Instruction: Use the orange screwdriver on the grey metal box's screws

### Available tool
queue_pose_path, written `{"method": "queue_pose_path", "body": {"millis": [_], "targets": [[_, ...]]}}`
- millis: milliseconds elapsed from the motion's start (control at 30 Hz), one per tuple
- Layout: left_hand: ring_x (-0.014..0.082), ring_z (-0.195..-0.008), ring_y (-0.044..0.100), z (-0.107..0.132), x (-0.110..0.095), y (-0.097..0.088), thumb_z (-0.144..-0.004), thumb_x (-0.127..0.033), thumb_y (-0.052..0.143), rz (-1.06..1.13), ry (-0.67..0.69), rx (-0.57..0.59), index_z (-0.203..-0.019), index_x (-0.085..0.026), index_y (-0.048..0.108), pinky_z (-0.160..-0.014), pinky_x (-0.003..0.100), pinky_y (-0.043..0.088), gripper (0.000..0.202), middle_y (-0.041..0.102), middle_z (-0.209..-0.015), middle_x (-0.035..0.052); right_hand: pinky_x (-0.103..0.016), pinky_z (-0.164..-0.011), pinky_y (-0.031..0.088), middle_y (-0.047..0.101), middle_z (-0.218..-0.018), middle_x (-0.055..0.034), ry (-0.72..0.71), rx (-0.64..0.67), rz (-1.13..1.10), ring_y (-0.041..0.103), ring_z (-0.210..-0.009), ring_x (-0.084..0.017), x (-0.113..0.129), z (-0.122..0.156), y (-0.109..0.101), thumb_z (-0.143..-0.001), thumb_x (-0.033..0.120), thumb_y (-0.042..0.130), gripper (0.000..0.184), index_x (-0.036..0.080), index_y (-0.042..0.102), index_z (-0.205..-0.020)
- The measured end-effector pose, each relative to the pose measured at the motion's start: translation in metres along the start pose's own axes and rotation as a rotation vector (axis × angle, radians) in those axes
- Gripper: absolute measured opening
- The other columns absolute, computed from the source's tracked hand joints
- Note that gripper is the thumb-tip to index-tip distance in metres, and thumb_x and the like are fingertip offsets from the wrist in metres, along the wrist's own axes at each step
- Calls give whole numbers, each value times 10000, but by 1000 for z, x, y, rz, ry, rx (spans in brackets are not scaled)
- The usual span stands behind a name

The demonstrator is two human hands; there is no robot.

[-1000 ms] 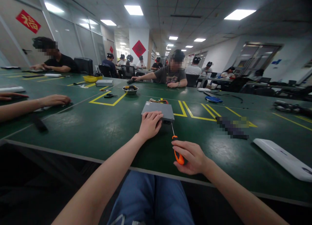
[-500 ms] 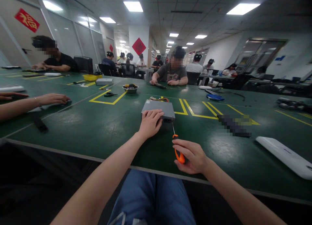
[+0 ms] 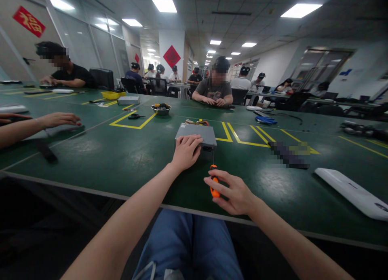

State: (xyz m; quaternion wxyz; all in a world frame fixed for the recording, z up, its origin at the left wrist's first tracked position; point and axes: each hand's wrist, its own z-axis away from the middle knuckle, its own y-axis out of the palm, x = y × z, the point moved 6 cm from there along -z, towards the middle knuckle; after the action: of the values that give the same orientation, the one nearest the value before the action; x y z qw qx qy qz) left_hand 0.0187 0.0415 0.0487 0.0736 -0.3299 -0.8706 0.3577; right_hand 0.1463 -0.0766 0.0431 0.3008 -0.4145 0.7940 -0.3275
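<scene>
A grey metal computer power supply (image 3: 206,133) rests on the green table in front of me, its colored cables bunched at the far side. My left hand (image 3: 186,151) lies over its near left part, fingers stretched out flat on the top cover. In my right hand (image 3: 232,189) is a screwdriver (image 3: 215,187) with an orange and black handle, held between thumb and fingers. Its thin shaft points away from me, the tip at the near right corner of the power supply. Whether the tip sits in a screw is too small to tell.
A metal bowl (image 3: 161,109) with small items stands beyond, left of center. At right lie a white casing (image 3: 351,191) and a dark blurred object (image 3: 287,154). A co-worker's hand (image 3: 60,120) is at left; another person (image 3: 215,88) sits opposite. Yellow tape marks the table (image 3: 127,150).
My right hand and the screwdriver handle have swung a little to the left, so the shaft now stands straighter. My left hand stays on the power supply. The person opposite has moved their hands together.
</scene>
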Motion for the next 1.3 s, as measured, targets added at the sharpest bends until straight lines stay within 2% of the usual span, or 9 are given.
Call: {"method": "queue_pose_path", "body": {"millis": [133, 233, 367, 467, 600, 767, 967, 1133, 1300], "targets": [[193, -1155, 464, 0, 0, 0, -893, -257, 402, -2, 2, -7, -1122, -251, 524, -971, 390, 268, 260, 557, -1244, 19, -297, -641, 545, 584, -1078, -181, 1, -98, -9, 637, -855, -212, 1, 2, -1, -829, 363, 538, 351, 143, 474, -1095], [193, -1151, 467, 0, -1, 0, -891, -254, 405, -2, -2, -12, -1120, -251, 525, -969, 391, 270, 259, 559, -1240, 20, -301, -662, 549, 595, -1074, -174, 28, -151, -69, 640, -885, -214, -2, 5, -1, -804, 352, 585, 368, 159, 426, -1074], [194, -1150, 467, 0, 0, 0, -888, -255, 412, 2, -5, -11, -1122, -252, 526, -971, 392, 267, 260, 561, -1239, 21, -326, -702, 549, 568, -1094, -181, 89, -85, -132, 623, -932, -224, -6, 5, 2, -831, 430, 528, 441, 146, 403, -1146], [196, -1158, 461, 0, 0, 0, -886, -255, 417, -1, -2, -13, -1119, -252, 526, -974, 394, 264, 257, 554, -1249, 20, -342, -700, 545, 549, -1092, -181, 62, -8, -58, 615, -928, -238, -3, 3, 3, -859, 435, 467, 426, 150, 452, -1175], [190, -1161, 459, 0, 0, 0, -888, -257, 415, 1, 0, -15, -1122, -255, 522, -975, 390, 265, 257, 551, -1253, 13, -310, -650, 543, 571, -1070, -173, 39, -75, 6, 633, -868, -224, -1, 2, -1, -842, 376, 508, 338, 154, 495, -1097], [195, -1157, 463, 0, 0, -1, -883, -256, 422, -3, -1, -7, -1120, -254, 527, -969, 392, 271, 259, 557, -1242, 21, -312, -689, 553, 594, -1059, -168, 135, -166, -161, 646, -885, -214, -11, 10, -1, -821, 345, 539, 365, 153, 403, -1100], [191, -1151, 467, 0, 0, -1, -881, -252, 423, 5, -4, -18, -1120, -256, 527, -962, 385, 280, 260, 561, -1236, 18, -372, -786, 533, 545, -1163, -186, 126, -69, -217, 556, -1089, -258, -12, 12, 1, -851, 396, 458, 450, 143, 374, -1213], [195, -1151, 467, 0, 0, 0, -876, -242, 429, 5, -10, -16, -1121, -259, 529, -968, 391, 276, 265, 559, -1239, 19, -296, -660, 535, 580, -1162, -169, 37, -65, -28, 645, -868, -203, 0, 7, -4, -874, 326, 454, 320, 165, 491, -1149], [196, -1154, 463, 0, 0, 1, -880, -249, 426, 2, -11, -10, -1119, -257, 529, -967, 391, 275, 260, 552, -1250, 19, -281, -631, 545, 620, -1067, -156, 50, -176, -83, 662, -788, -182, -1, 7, -5, -827, 365, 574, 334, 178, 444, -1072]]}}
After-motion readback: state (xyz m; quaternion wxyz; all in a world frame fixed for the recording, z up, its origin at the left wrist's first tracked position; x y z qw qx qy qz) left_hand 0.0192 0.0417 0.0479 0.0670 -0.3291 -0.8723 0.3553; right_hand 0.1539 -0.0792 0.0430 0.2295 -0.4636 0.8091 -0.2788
